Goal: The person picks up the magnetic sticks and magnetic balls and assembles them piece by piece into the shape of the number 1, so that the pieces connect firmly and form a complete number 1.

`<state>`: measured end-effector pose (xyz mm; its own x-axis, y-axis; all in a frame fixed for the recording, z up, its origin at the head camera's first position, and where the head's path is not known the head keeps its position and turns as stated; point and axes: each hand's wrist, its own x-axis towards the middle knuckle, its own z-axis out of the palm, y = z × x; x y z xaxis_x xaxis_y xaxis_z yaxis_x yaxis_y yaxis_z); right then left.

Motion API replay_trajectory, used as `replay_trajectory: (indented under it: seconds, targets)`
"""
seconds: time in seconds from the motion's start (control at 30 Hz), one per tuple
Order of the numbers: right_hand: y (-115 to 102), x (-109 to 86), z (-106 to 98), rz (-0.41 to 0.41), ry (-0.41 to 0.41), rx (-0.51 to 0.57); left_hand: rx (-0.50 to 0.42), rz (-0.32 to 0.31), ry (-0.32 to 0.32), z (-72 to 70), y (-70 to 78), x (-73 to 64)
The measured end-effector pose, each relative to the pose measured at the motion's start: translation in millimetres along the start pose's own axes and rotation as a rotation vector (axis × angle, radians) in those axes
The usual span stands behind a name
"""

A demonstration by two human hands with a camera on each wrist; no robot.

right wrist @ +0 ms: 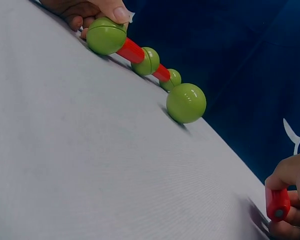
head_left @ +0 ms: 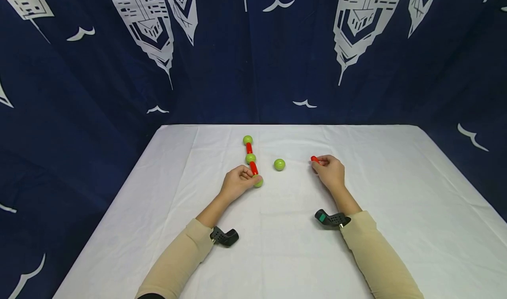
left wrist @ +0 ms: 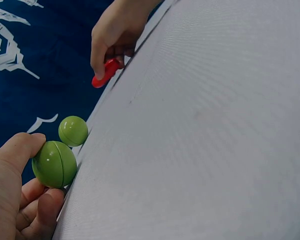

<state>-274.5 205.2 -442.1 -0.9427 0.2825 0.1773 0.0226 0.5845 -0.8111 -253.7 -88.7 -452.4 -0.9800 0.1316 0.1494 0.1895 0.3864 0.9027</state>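
Note:
My left hand (head_left: 237,183) pinches the near green ball (left wrist: 55,165) of a chain lying on the table, thumb on one side and fingers on the other. Red magnetic rods (right wrist: 130,50) link this ball to a middle green ball (head_left: 250,158) and a far green ball (head_left: 247,140). To the chain's right sits a loose green ball (head_left: 279,164), touched by neither hand. Farther right, my right hand (head_left: 332,172) grips a separate red magnetic rod (left wrist: 106,73) between thumb and fingers. A small grey disc shows in that rod's end in the right wrist view.
A white cloth (head_left: 293,255) covers the table. Behind it hangs a dark blue curtain (head_left: 253,70) with white building and bird prints. Each wrist wears a black camera mount (head_left: 225,237).

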Motion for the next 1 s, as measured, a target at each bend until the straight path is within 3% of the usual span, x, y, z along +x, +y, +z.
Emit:
replay_trajectory:
  seconds: [0.33,0.63,1.0]
  targets:
    - [-15,-2.2,-7,0.047,-0.049,0.088,0.001,-0.015,-0.003,0.5,1.0,0.3]
    - [-38,-8.7,-14,0.045,-0.091,0.092,0.001,-0.018,-0.004,1.0,0.7,0.3]
    - [-59,-15.7,-17,0.089,-0.185,0.208,0.005,-0.020,-0.004,0.4,1.1,-0.2]
